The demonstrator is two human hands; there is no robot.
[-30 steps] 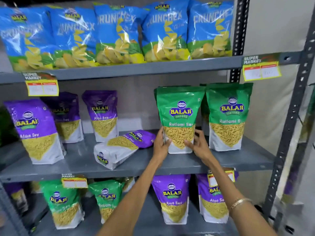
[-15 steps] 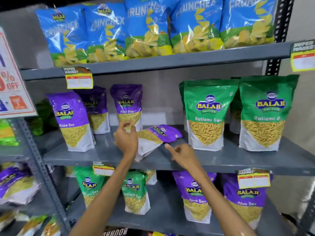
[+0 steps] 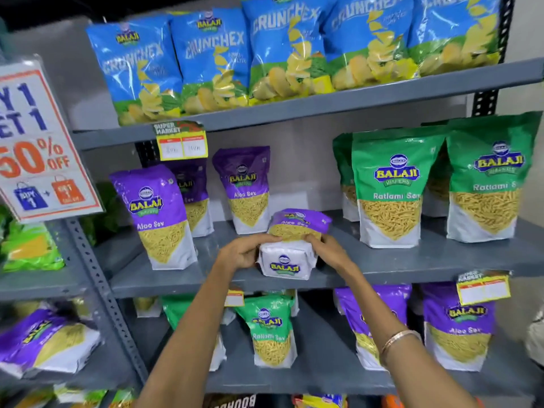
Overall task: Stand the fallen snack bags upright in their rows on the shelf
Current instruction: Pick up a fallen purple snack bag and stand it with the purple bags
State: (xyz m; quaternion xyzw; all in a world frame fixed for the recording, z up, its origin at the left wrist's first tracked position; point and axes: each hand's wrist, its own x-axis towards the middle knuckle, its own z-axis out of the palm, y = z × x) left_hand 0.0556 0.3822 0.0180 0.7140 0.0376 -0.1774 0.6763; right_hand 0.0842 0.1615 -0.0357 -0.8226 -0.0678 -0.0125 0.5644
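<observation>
Both forearms reach up from 6 o'clock toward the middle shelf (image 3: 382,260). The left hand (image 3: 244,251) and right hand (image 3: 329,248) clasp the fallen purple Aloo Sev bag (image 3: 290,245) from 9 and 3 o'clock, fingers curled over its front. The bag lies tipped back, white base toward the camera, at the shelf's front edge.

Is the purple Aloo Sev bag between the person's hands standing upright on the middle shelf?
No: the purple Aloo Sev bag lies tipped back, its white base facing the camera, gripped by the left hand and right hand.
</observation>
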